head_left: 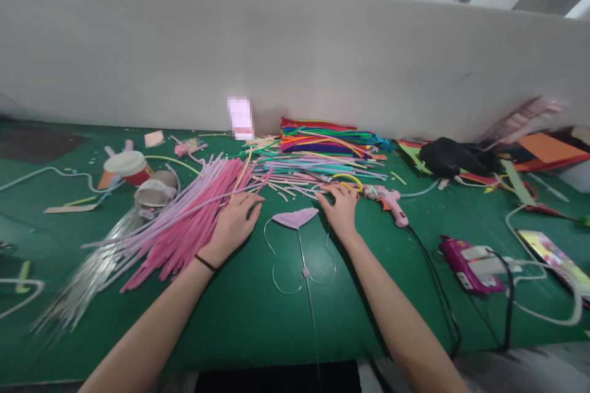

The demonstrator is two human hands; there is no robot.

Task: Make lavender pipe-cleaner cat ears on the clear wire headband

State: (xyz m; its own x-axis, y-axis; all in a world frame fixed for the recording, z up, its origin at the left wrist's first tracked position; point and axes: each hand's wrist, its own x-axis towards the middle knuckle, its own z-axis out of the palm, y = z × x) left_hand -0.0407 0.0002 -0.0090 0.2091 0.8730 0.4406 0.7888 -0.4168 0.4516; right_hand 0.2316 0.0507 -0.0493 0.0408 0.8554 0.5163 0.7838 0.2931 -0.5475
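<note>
Between my hands a small lilac fan-shaped piece (295, 218) lies on the green table, with a thin wire stem and a round lilac bead (305, 272) below it. Thin clear strands curve out on both sides of the stem. My left hand (236, 221) rests with fingers apart at the right edge of a pile of pink pipe cleaners (193, 230), beside the lilac ones. My right hand (340, 208) has its fingers spread at the upper right of the lilac piece, near yellow-handled scissors (349, 180). Neither hand visibly grips anything.
Multicoloured pipe cleaners (322, 144) lie at the back against a grey partition (295, 55). A pink glue gun (394, 205) and a magenta power strip (470, 267) are on the right, with cables. At left stand a white-lidded cup (128, 165) and clear wires (92, 267).
</note>
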